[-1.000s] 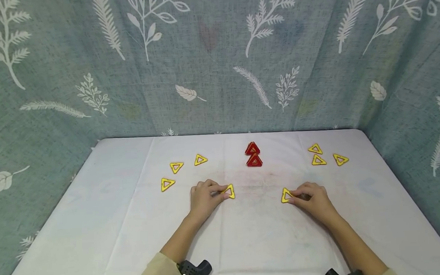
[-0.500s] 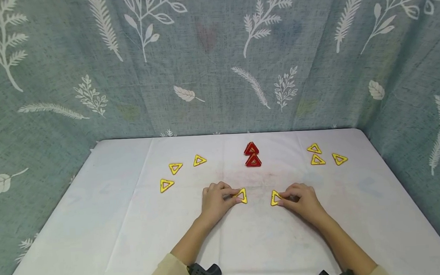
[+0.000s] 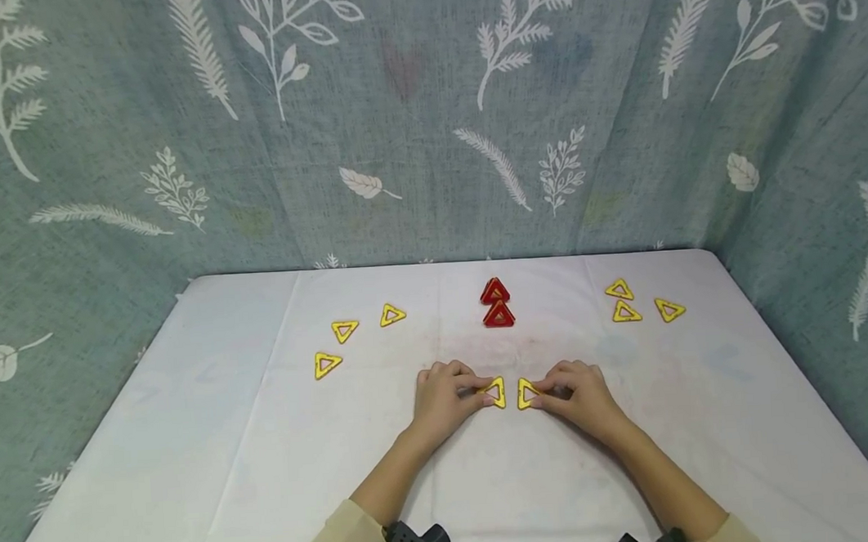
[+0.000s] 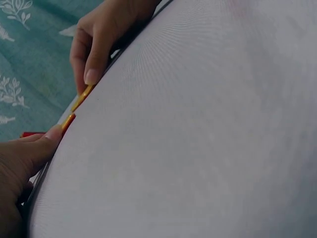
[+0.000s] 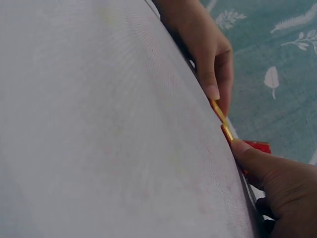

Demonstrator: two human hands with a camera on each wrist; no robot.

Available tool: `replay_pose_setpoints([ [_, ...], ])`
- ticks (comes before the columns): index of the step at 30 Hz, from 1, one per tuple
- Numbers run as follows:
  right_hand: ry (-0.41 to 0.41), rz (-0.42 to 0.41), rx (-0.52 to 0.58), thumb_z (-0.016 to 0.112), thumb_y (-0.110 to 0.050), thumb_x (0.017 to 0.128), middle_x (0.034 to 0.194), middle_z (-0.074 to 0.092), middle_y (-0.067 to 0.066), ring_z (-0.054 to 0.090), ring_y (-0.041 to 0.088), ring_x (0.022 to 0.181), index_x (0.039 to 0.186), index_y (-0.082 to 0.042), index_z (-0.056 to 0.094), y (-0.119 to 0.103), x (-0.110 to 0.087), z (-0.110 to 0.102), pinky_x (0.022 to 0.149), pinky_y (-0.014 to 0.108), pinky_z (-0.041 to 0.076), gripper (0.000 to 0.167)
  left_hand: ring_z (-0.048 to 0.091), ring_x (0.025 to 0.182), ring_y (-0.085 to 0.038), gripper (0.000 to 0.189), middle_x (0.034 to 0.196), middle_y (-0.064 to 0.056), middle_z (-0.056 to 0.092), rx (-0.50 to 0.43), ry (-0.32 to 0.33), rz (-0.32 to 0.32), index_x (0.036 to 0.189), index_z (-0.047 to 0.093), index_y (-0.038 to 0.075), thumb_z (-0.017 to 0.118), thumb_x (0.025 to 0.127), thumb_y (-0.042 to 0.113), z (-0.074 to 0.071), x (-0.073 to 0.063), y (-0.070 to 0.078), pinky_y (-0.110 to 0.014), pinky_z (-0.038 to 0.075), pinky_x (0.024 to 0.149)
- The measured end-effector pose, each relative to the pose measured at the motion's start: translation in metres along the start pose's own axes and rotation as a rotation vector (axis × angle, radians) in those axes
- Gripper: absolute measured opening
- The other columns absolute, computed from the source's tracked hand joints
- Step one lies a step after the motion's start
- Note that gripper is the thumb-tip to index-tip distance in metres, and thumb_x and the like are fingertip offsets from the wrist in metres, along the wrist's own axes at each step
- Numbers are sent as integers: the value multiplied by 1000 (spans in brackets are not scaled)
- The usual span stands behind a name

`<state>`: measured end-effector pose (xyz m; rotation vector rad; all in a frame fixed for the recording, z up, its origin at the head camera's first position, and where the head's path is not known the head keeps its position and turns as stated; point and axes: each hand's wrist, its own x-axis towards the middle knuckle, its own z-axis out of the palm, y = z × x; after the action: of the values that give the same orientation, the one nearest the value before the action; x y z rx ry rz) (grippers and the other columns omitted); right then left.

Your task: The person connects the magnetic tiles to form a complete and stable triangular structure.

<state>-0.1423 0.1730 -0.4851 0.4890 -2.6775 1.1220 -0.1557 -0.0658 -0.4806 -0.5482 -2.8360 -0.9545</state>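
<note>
Thumb and fingers of my left hand (image 3: 441, 403) pinch a hollow yellow triangle tile (image 3: 501, 392) by its left corner, low at the table's middle. Facing it, my right hand (image 3: 579, 398) pinches a matching yellow triangle tile (image 3: 521, 394) by its right side. A narrow gap separates their straight edges in the head view. In the left wrist view, the left hand's tile (image 4: 68, 123) shows a yellow and red edge and almost meets the other tile (image 4: 80, 98). Beyond the hands lie red triangle tiles (image 3: 499, 322), in two piles that touch or overlap.
Three loose yellow triangle tiles lie at the left, one of them a nearer tile (image 3: 320, 369). Three more are grouped at the back right, including a tile (image 3: 627, 318). White cloth covers the table (image 3: 193, 447); a leaf-patterned curtain (image 3: 412, 141) hangs behind and at both sides.
Both hands have moved toward each other, the left going right and the right going left, each with its yellow triangle tile. The gap between the tiles has shrunk. The other tiles stay put.
</note>
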Motion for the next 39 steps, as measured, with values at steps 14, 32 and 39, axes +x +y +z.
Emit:
replay_pose_setpoints([
  [14,-18,-49,-12,83,-23,69,79,60,-12,43,6,74,89,-17,77,-9,3,10,71,32,28,22,46,84,-9,28,92,11,60,21,-10,60,102,75,28,74,77,41,0,-2,-2,-34,30,81],
  [32,-54,-19,58,82,-27,72,83,63,-13,48,6,76,95,-18,76,-11,4,4,73,30,32,26,45,82,-7,31,86,13,58,-40,16,87,98,76,26,77,73,43,-4,-5,-6,-32,30,79],
  [39,-51,91,203,76,-20,79,87,64,-5,52,7,75,99,-12,75,-3,2,-7,67,22,45,22,45,81,-6,30,85,14,57,-66,13,96,98,76,25,77,73,42,-2,-7,-8,-30,30,78],
])
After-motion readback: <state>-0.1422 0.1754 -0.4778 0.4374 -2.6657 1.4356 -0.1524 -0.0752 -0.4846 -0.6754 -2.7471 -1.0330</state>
